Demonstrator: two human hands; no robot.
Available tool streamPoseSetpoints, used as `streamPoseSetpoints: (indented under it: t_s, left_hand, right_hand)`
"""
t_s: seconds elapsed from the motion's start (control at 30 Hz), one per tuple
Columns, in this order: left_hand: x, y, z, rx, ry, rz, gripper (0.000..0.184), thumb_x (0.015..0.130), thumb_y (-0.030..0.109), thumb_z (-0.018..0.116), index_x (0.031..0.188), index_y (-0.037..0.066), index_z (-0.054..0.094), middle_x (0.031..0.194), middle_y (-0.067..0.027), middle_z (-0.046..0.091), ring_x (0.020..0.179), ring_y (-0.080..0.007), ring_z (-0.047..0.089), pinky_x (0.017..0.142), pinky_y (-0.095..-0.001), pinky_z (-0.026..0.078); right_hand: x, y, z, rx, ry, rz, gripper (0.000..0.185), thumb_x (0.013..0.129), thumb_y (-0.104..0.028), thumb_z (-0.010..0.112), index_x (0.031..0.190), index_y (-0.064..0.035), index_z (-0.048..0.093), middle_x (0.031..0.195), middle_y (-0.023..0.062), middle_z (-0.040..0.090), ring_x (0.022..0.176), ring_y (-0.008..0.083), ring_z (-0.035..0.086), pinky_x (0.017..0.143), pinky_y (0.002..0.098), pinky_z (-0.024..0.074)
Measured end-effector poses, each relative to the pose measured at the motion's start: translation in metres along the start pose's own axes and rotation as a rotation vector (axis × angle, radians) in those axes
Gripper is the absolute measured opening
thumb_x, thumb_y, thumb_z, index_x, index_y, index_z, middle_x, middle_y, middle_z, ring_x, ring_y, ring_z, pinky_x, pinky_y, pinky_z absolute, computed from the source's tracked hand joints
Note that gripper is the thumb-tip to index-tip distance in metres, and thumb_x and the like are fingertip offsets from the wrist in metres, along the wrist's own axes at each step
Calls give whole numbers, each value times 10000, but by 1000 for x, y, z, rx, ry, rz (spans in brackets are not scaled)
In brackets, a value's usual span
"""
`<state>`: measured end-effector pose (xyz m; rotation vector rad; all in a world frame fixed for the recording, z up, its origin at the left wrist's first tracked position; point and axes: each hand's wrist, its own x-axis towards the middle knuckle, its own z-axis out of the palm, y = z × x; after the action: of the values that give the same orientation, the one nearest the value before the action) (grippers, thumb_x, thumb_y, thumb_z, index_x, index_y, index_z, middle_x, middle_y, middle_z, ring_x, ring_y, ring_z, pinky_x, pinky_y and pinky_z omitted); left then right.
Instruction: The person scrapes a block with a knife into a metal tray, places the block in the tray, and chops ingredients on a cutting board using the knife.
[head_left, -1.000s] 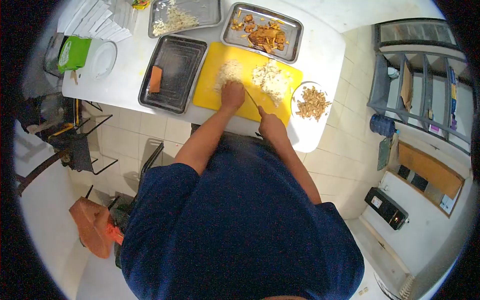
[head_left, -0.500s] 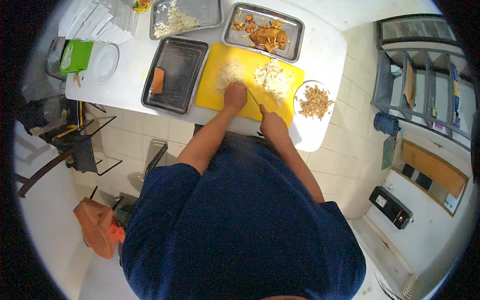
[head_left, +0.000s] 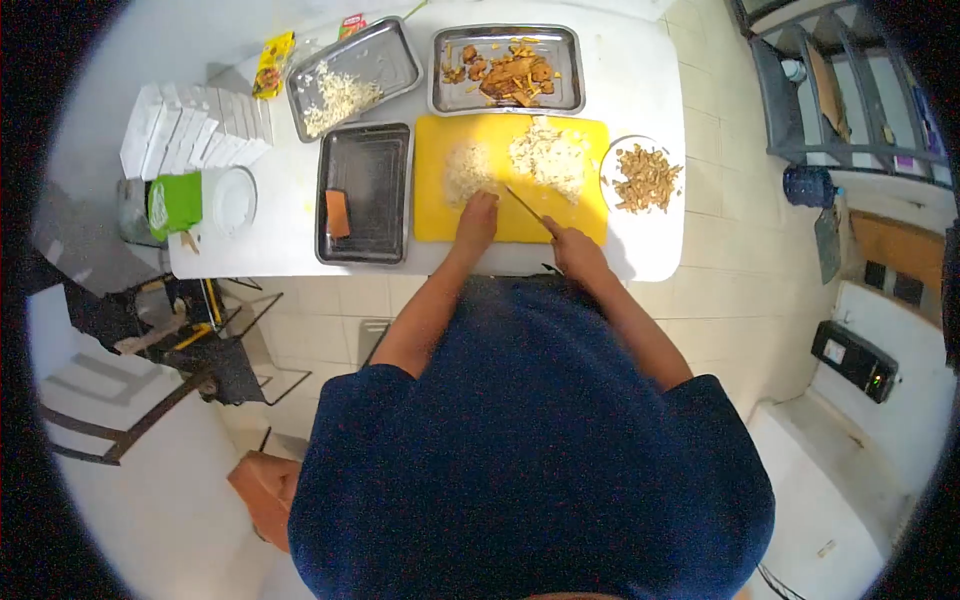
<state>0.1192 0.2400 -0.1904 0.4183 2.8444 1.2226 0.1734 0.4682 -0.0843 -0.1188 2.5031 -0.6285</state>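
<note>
My right hand [head_left: 572, 248] is wrapped round the handle of a knife [head_left: 527, 208], whose blade points up and left over the yellow cutting board [head_left: 432, 222]. My left hand [head_left: 480, 212] is closed at the lower edge of a pale chopped pile [head_left: 468, 172]; whatever its fingers pinch is too small to make out. A second pile of pale chopped pieces [head_left: 548, 160] lies on the board's right half, beyond the knife tip.
Around the board are a tray of browned food [head_left: 436, 92], a plate of brown strips [head_left: 612, 202], a dark tray [head_left: 365, 252] holding an orange-brown piece, and a tilted tray of white bits [head_left: 402, 80]. White boxes [head_left: 190, 125] and a green packet [head_left: 175, 205] stand left.
The view has turned and shifted, so the table sits straighter. My left hand has drawn back slightly from the left pile, and the knife tip is now apart from it.
</note>
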Motion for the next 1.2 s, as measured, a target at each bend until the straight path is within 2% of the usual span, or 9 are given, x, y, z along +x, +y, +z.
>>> streamPoseSetpoints:
  t_s: [0.07,0.17,0.27,0.47,0.57,0.67,0.87,0.97,1.2]
  left_hand:
    - [-1,-6,-3,30,-91,17,256,849,49,596,1095,5,652,1036,-219,629,1008,-408,584,896,-473,490]
    - [-5,5,-16,265,-61,166,335,837,64,616,1170,36,648,1036,-198,621,959,-394,593,865,-459,501]
    - [-10,18,-32,396,-203,105,374,855,111,577,1220,68,646,1007,-150,595,987,-324,574,824,-446,504]
    - [-16,24,-41,506,-364,65,496,840,141,593,1334,94,575,978,-157,588,936,-328,581,766,-453,500]
    - [-20,19,-39,442,-296,108,598,837,171,623,1420,120,499,955,-183,586,873,-358,602,726,-477,526]
    - [-21,14,-33,497,-337,85,609,832,181,580,1428,110,478,963,-163,597,904,-336,596,741,-470,507]
    - [-10,21,-27,440,-467,-72,618,830,207,554,1431,92,470,1023,-183,640,962,-363,614,798,-500,531]
    - [-11,21,-23,450,-450,-94,616,833,210,548,1431,84,470,1040,-197,648,994,-371,614,831,-502,531]
    - [-3,32,-21,463,-545,-202,627,857,205,513,1468,92,426,1065,-208,645,1022,-380,609,871,-500,526]
  right_hand:
    - [-8,3,0,-39,14,-4,576,917,-110,471,1483,-191,400,897,234,657,845,399,672,744,529,542]
    - [-20,-9,-16,-57,-34,26,602,898,-99,498,1485,-182,395,907,229,652,860,397,671,748,525,544]
    - [-24,-18,-24,-78,-77,48,618,884,-93,513,1485,-182,395,927,227,654,869,394,672,752,519,548]
    - [-22,-20,-8,-92,-24,-23,614,892,-95,501,1489,-190,388,978,226,646,848,384,677,723,502,559]
    - [-24,-24,-8,-136,-5,-32,595,906,-98,488,1486,-190,394,969,225,634,846,385,676,728,500,560]
    - [-24,-24,-9,-127,-25,-36,577,917,-100,473,1483,-186,398,934,220,626,850,388,674,737,501,558]
    - [-20,-25,-7,-125,-31,-48,560,919,-102,470,1472,-173,411,971,231,638,864,390,674,736,498,559]
    - [-21,-28,-8,-135,-36,-37,555,915,-104,477,1464,-166,422,983,232,645,863,392,676,737,504,560]
    - [-5,-28,1,-119,-4,-45,621,877,-60,486,1474,-214,420,953,231,634,822,392,669,715,490,549]
